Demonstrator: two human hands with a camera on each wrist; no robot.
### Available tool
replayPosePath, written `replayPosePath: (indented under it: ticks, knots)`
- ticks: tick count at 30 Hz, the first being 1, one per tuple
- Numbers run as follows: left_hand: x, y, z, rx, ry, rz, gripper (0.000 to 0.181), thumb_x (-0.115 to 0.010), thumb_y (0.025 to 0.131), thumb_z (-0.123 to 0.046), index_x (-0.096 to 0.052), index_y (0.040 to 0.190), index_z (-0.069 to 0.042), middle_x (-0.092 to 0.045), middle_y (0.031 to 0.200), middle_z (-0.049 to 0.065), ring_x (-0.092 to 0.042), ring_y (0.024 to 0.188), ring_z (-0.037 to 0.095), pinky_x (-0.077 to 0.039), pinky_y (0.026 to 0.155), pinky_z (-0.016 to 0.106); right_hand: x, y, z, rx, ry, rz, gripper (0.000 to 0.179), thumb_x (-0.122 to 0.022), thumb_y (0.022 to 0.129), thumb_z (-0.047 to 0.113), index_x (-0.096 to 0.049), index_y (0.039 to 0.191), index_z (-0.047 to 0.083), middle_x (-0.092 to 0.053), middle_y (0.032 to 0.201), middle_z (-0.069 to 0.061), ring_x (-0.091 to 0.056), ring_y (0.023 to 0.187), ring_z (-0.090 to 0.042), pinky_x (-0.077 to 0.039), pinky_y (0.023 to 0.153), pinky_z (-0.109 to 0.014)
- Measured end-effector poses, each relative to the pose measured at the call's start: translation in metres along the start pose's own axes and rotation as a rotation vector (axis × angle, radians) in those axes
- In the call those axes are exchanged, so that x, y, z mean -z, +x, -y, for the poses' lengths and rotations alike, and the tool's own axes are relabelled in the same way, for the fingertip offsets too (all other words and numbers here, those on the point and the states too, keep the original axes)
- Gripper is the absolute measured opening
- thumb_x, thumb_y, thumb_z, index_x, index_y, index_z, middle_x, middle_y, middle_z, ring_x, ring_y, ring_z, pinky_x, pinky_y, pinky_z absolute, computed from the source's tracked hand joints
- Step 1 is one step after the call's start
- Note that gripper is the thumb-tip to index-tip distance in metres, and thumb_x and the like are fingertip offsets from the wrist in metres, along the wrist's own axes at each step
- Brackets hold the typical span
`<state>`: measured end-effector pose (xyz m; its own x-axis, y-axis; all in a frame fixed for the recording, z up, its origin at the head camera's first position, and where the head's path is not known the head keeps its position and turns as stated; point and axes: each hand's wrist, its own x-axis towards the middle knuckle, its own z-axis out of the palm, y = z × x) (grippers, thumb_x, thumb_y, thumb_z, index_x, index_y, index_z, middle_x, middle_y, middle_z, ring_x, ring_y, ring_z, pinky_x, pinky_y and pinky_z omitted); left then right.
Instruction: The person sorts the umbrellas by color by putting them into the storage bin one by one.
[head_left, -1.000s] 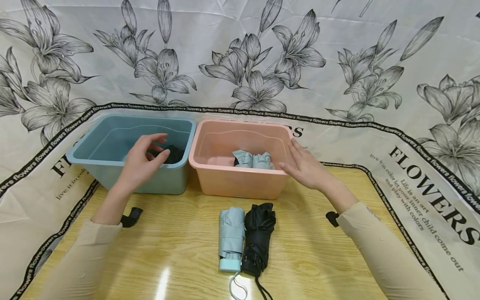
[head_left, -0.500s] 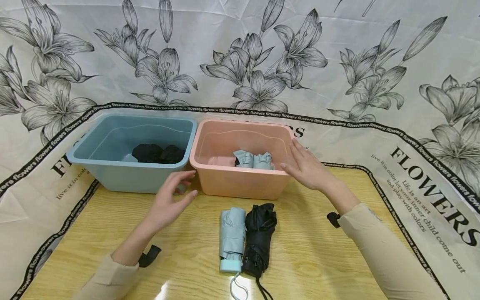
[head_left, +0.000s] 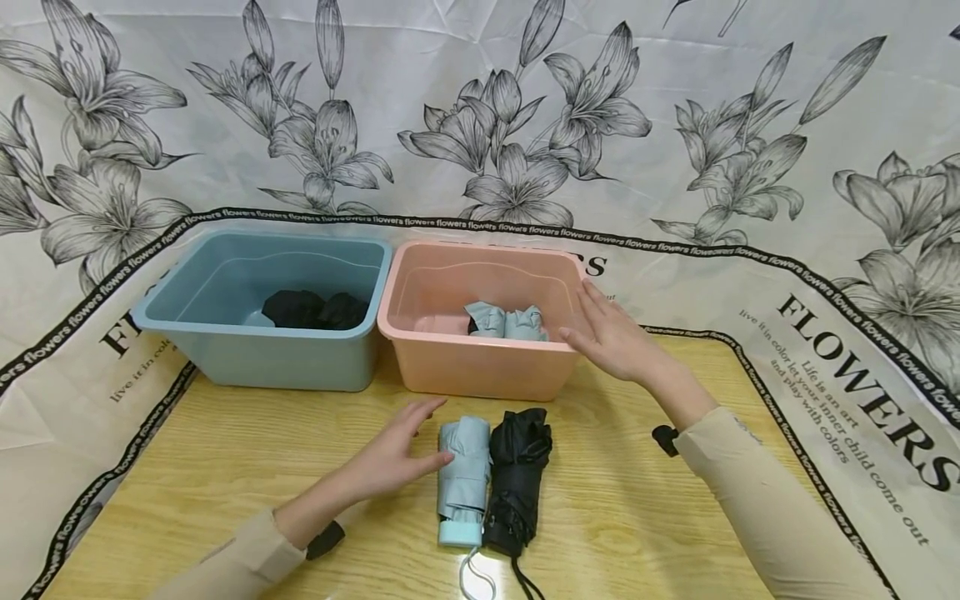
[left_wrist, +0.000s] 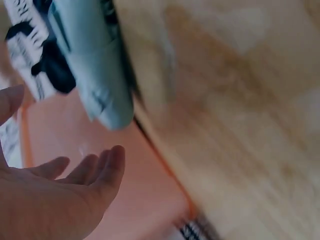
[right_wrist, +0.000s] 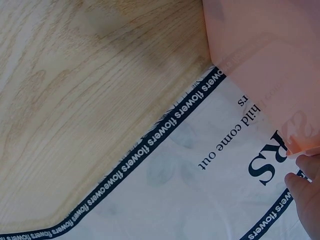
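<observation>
My left hand (head_left: pixel 393 457) is beside the light blue folded umbrella (head_left: pixel 463 475), its fingers spread and holding nothing; in the head view the thumb tip overlaps the umbrella's left edge. A black folded umbrella (head_left: pixel 516 483) lies along the blue one's right side, and both have wrist cords toward me. My right hand (head_left: pixel 611 333) rests with extended fingers on the right rim of the pink bin (head_left: pixel 480 367). Inside that bin are light blue folded umbrellas (head_left: pixel 506 322). The left wrist view shows the blue umbrella (left_wrist: pixel 97 65) just beyond my loosely bent fingers.
A blue-grey bin (head_left: pixel 277 358) stands against the pink bin's left side, with black bundles (head_left: pixel 315 310) inside. Both bins stand at the back of the wooden table (head_left: pixel 615 492). Behind them hangs a white cloth (head_left: pixel 420 100) printed with flowers.
My left hand has come out of the blue-grey bin, empty, and moved right and toward me to the light blue umbrella on the table. My right hand has stayed at the pink bin's rim.
</observation>
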<state>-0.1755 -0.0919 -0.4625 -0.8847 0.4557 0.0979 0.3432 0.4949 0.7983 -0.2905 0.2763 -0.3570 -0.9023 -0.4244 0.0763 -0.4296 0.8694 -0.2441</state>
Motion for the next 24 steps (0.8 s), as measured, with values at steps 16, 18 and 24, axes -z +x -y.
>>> replayPosePath:
  ticks: [16, 18, 24]
  knots:
    - [-0.028, 0.017, 0.005, 0.074, 0.085, 0.200, 0.115, -0.085, 0.081, -0.057, -0.023, 0.166, -0.010, -0.027, 0.166, 0.020, -0.025, 0.152, 0.043, -0.030, 0.117, 0.063, -0.001, 0.001, 0.001, -0.002, 0.001, 0.004, 0.090, -0.037, 0.108, 0.059, -0.005, 0.165, -0.002, 0.004, 0.173, -0.020, -0.004, 0.158, -0.042, -0.008, 0.125, -0.061]
    - [-0.029, 0.019, 0.003, 0.061, 0.106, 0.212, 0.119, -0.087, 0.079, -0.056, -0.022, 0.166, -0.009, -0.029, 0.164, 0.021, -0.026, 0.151, 0.044, -0.032, 0.116, 0.063, -0.001, 0.001, 0.000, -0.002, -0.002, 0.000, 0.089, -0.037, 0.108, 0.060, -0.006, 0.165, -0.002, 0.003, 0.173, -0.020, -0.004, 0.158, -0.041, -0.009, 0.125, -0.061]
    - [-0.032, 0.022, 0.003, 0.011, 0.177, 0.233, 0.125, -0.092, 0.074, -0.054, -0.022, 0.166, -0.006, -0.035, 0.157, 0.022, -0.034, 0.144, 0.042, -0.035, 0.113, 0.062, 0.000, -0.001, 0.000, -0.004, -0.001, -0.006, 0.090, -0.037, 0.108, 0.060, -0.007, 0.165, -0.003, 0.002, 0.173, -0.020, -0.004, 0.159, -0.040, -0.011, 0.125, -0.061]
